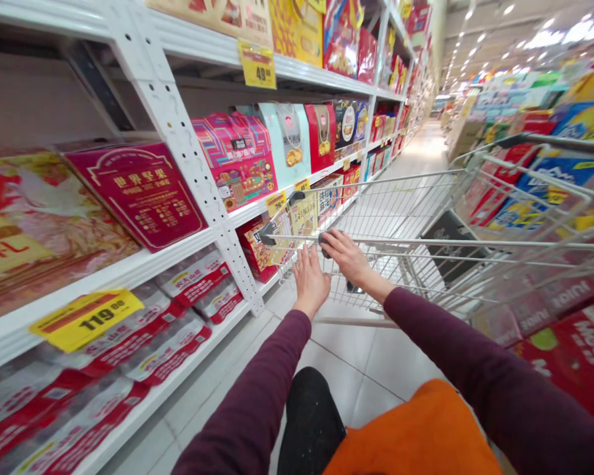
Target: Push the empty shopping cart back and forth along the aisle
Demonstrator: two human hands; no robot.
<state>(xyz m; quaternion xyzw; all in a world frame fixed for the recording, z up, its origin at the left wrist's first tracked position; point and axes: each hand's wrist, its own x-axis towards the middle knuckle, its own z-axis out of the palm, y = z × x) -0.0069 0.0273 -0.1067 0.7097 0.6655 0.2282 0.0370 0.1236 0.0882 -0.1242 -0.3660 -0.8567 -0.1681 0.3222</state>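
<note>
A wire shopping cart [400,243] stands crosswise in front of me, with a dark panel [450,245] inside it. My right hand [347,258] has its fingers bent over a black corner bumper [325,244] on the cart's near rail. Beside it, my left hand [311,280] is open, palm down, fingers stretched toward the same rail. Whether the left fingertips touch the rail I cannot tell. Another black bumper [267,233] sits at the cart's left end, close to the shelf.
White shelving [191,145] runs along the left, holding a pink patterned gift box [240,155], a maroon box [141,191] and red-labelled bottle packs [129,336]. A yellow price tag [86,318] juts out. Stacked cartons [569,356] crowd the right side. Tiled floor [344,349] lies below.
</note>
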